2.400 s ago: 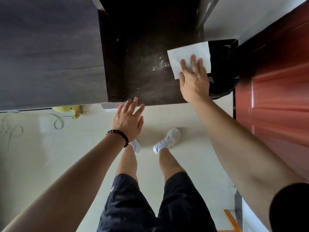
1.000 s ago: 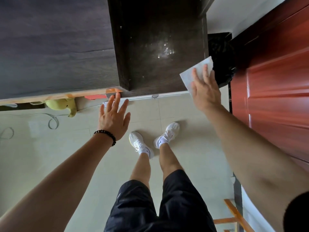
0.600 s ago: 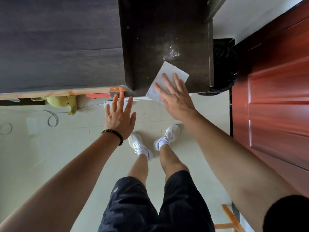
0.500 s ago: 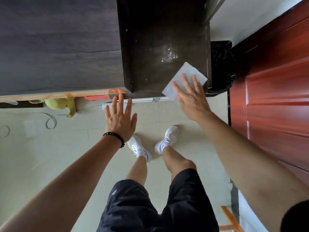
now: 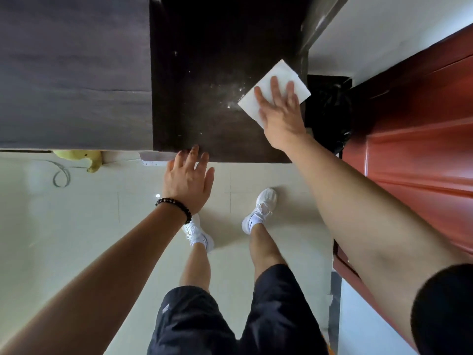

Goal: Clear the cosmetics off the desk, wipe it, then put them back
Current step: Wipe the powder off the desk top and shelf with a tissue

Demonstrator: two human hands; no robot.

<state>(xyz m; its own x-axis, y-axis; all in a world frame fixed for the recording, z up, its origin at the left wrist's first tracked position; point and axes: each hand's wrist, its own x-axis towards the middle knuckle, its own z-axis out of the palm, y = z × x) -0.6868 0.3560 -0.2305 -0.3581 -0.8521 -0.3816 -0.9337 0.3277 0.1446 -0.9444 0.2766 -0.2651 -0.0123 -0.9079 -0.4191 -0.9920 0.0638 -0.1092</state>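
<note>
The dark wooden desk top lies below me with a patch of pale specks near its right side. A white paper tissue lies flat on the desk's right edge, and my right hand presses on it with straight spread fingers. My left hand, wearing a dark bead bracelet, hovers flat at the desk's front edge, its fingertips touching the rim. No cosmetics are in view.
A taller dark cabinet adjoins the desk on the left. A black bag sits right of the desk, beside a red door. A yellow plush toy and a cable lie on the pale tiled floor.
My right hand slid the tissue from the desk's front right corner back and up along the right edge. My left hand moved forward to the desk's front rim.
</note>
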